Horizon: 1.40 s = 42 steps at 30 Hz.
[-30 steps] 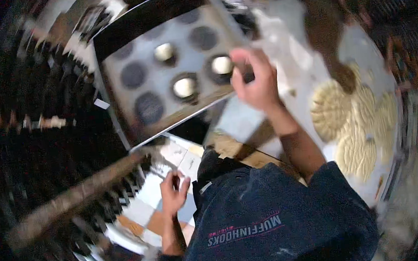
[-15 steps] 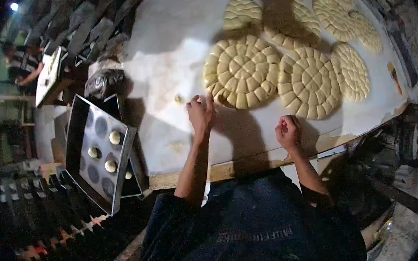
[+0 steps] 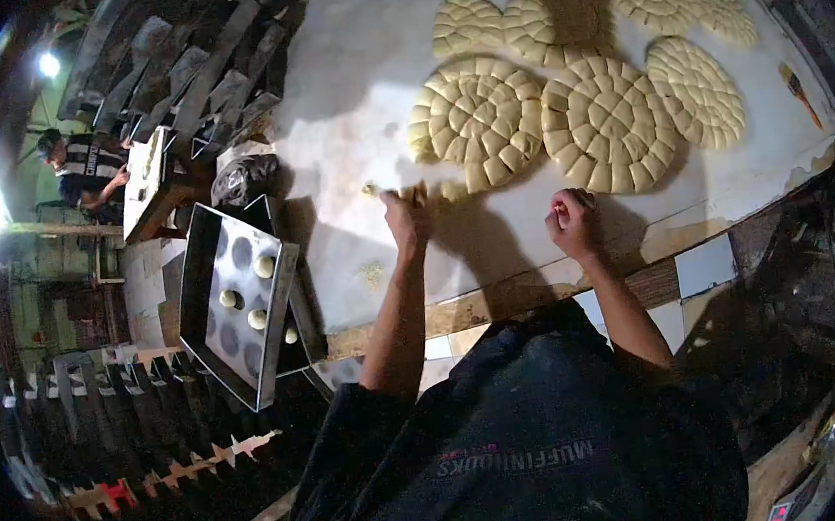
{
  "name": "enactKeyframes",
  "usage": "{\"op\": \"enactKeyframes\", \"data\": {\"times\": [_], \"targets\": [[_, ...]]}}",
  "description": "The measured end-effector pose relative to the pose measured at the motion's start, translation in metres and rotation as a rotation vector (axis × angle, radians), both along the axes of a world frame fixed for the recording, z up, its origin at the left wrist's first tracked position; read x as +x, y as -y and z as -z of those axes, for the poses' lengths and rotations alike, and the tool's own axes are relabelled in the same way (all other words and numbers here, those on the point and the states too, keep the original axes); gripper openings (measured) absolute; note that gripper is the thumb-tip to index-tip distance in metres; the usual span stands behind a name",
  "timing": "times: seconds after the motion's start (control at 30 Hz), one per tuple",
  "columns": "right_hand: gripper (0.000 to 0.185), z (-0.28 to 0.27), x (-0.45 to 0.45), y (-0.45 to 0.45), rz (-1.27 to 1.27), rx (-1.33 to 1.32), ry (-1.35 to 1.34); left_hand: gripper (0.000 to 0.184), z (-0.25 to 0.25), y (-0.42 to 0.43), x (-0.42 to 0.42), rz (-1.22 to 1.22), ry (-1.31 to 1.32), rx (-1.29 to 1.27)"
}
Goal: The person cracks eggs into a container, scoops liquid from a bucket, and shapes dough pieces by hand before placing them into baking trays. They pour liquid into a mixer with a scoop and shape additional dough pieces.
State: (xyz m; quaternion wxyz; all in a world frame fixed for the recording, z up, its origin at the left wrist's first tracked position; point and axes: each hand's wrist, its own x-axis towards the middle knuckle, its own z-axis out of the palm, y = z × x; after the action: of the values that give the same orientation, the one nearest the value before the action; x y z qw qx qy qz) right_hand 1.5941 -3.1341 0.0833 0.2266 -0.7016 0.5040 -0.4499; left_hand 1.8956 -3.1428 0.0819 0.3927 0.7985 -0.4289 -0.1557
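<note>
My left hand (image 3: pixel 408 219) is over the table, just off the lower left edge of a round of dough cut into pieces (image 3: pixel 477 119). Its fingertips are smeared, and I cannot tell whether a pale dough piece (image 3: pixel 452 190) beside them is being touched. A small scrap of dough (image 3: pixel 370 190) lies just left of these fingers. Curled closed, my right hand (image 3: pixel 575 223) hovers near the table's front edge, below a second cut round of dough (image 3: pixel 610 121). What it holds, if anything, is hidden.
More cut dough rounds (image 3: pixel 695 93) lie at the back right, near a brush (image 3: pixel 801 95). A metal tray (image 3: pixel 246 357) with several dough balls (image 3: pixel 264 266) stands left of the white table (image 3: pixel 353 116), below a dark plastic bag (image 3: pixel 244 181). A person (image 3: pixel 92 171) is at another table.
The camera view has shifted, so the tray and table appear further right. The left round's lower left edge now has a gap in its pieces. My right hand stays curled.
</note>
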Motion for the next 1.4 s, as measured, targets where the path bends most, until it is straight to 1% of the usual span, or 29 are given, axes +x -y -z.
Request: {"op": "enactKeyframes", "data": {"times": [0.07,0.13,0.17,0.2,0.23,0.27,0.3,0.33,0.4,0.47,0.53,0.57,0.63,0.67,0.7,0.73,0.77,0.8,0.83,0.87,0.97,1.03,1.07,1.13,1.17,1.2,1.27,1.33,1.4], "targets": [[0.008,0.018,0.002,0.004,-0.073,0.089,0.086,0.039,0.12,-0.03,0.06,0.032,-0.336,-0.418],[0.007,-0.016,0.009,-0.008,-0.093,0.031,-0.014,0.038,0.041,-0.078,0.022,-0.166,0.141,-0.219],[0.013,-0.015,0.016,-0.014,-0.174,0.213,0.111,0.038,-0.003,-0.095,0.002,-0.179,0.129,-0.226],[0.019,-0.009,0.023,-0.024,-0.253,0.407,0.231,0.039,-0.043,-0.114,-0.015,-0.18,-0.405,-0.305],[0.036,-0.001,0.039,-0.036,-0.422,0.351,0.277,0.041,-0.065,-0.13,-0.025,-0.174,-0.942,-0.375],[0.05,-0.025,0.058,-0.062,-0.558,0.598,0.489,0.039,-0.068,-0.139,-0.028,-0.054,-1.077,-0.355],[0.054,-0.05,0.08,-0.08,-0.618,0.672,0.412,0.036,-0.061,-0.148,-0.038,0.065,-1.048,-0.411],[0.049,-0.063,0.102,-0.104,-0.494,0.508,0.447,0.033,-0.054,-0.155,-0.05,0.184,-1.016,-0.471],[0.039,-0.063,0.126,-0.122,-0.278,0.513,0.669,0.033,-0.06,-0.167,-0.066,0.325,-1.047,-0.452],[0.032,-0.063,0.115,-0.123,-0.209,0.711,0.729,0.03,-0.048,-0.173,-0.065,0.285,-0.945,-0.456],[0.027,-0.047,0.091,-0.115,-0.144,0.665,0.774,0.027,-0.054,-0.178,-0.058,0.093,-0.804,-0.442],[0.029,-0.047,0.078,-0.106,0.001,0.623,0.672,0.02,-0.013,-0.178,-0.042,0.042,-0.541,-0.421],[0.028,-0.044,0.045,-0.084,0.128,0.286,0.516,0.019,-0.027,-0.182,-0.036,0.017,-0.817,-0.374],[0.023,-0.033,0.02,-0.065,0.129,0.285,0.479,0.02,-0.028,-0.181,-0.035,0.036,-0.886,-0.384],[0.02,-0.039,0.014,-0.059,0.108,0.262,0.404,0.027,-0.042,-0.18,-0.038,0.101,-0.57,-0.133],[0.018,-0.045,0.008,-0.053,0.085,0.24,0.333,0.027,-0.042,-0.173,-0.04,0.095,-0.566,-0.135],[0.018,-0.037,-0.001,-0.045,0.079,0.241,0.34,0.022,-0.04,-0.164,-0.041,0.359,-0.093,-0.116],[0.016,-0.023,-0.015,-0.034,-0.225,0.088,-0.01,0.018,-0.036,-0.155,-0.041,0.609,0.39,-0.087],[0.014,-0.014,-0.024,-0.022,-0.523,-0.073,-0.362,0.024,0.005,-0.152,-0.027,0.581,0.543,-0.078],[0.014,-0.022,-0.025,-0.01,-0.525,-0.079,-0.353,0.036,0.019,-0.139,-0.008,0.617,0.664,-0.032],[0.013,-0.039,0.001,0.021,-0.658,-0.297,-0.545,0.038,0.033,-0.089,-0.012,0.505,0.666,0.139],[0.016,-0.044,0.036,0.024,-0.523,-0.235,-0.491,0.037,0.069,-0.06,-0.045,0.291,0.374,-0.29],[0.018,-0.04,0.048,0.017,-0.483,-0.209,-0.427,0.033,0.07,-0.06,-0.061,0.269,0.387,-0.323],[0.024,-0.032,0.042,-0.011,-0.71,-0.305,-0.507,0.028,-0.012,-0.069,-0.105,0.356,0.164,-0.09],[0.029,-0.031,0.031,-0.023,-0.893,-0.012,-0.515,0.026,0.005,-0.092,-0.103,0.444,0.244,-0.067],[0.027,-0.039,0.017,-0.024,-0.874,-0.362,-0.532,0.024,0.024,-0.115,-0.095,0.529,0.325,-0.051],[0.022,-0.026,-0.015,-0.009,-0.94,-0.349,-0.468,0.029,-0.017,-0.133,-0.081,0.73,0.318,0.021],[0.029,-0.02,-0.028,0.03,-0.857,-0.301,-0.663,0.029,-0.001,-0.118,-0.035,0.823,0.524,0.02],[0.027,-0.031,0.0,0.048,-0.751,-0.314,-0.642,0.02,0.013,-0.09,-0.017,0.542,0.465,0.076]]}}
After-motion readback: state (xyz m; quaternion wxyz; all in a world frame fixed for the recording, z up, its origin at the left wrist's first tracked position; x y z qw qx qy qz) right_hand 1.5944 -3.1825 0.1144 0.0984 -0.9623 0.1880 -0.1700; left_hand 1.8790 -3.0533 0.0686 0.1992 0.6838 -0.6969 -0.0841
